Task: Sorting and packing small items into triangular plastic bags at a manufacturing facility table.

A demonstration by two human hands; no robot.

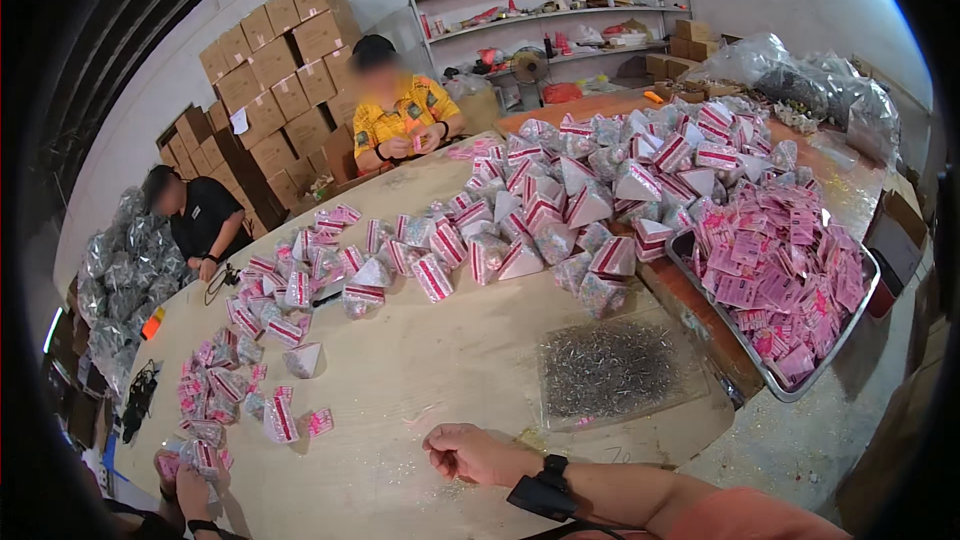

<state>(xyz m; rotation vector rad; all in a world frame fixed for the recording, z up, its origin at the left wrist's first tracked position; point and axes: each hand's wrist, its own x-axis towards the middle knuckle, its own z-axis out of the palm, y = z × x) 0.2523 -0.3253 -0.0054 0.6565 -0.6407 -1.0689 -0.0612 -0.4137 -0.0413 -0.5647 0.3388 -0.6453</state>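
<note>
My right hand (478, 454) rests low over the tabletop with its fingers curled in. Whatever lies inside the fingers, if anything, is hidden. A dark band with a small black device (545, 492) is on this wrist. Just beyond the fingertips a thin pinkish strand (420, 416) lies on the pale table (385, 365). To the right of the hand is a flat clear sheet or shallow tray (556, 420), covered with many small dark metallic pieces (610, 368). My left hand is out of view.
Wedge-shaped glittery packs with pink-striped white card (540, 210) heap across the table. A metal tray (778, 393) at right holds pink printed packets (770, 280). Co-workers' hands show at lower left (190, 490) and beyond the table (415, 143). Cartons (275, 65) and shelves (550, 12) stand behind.
</note>
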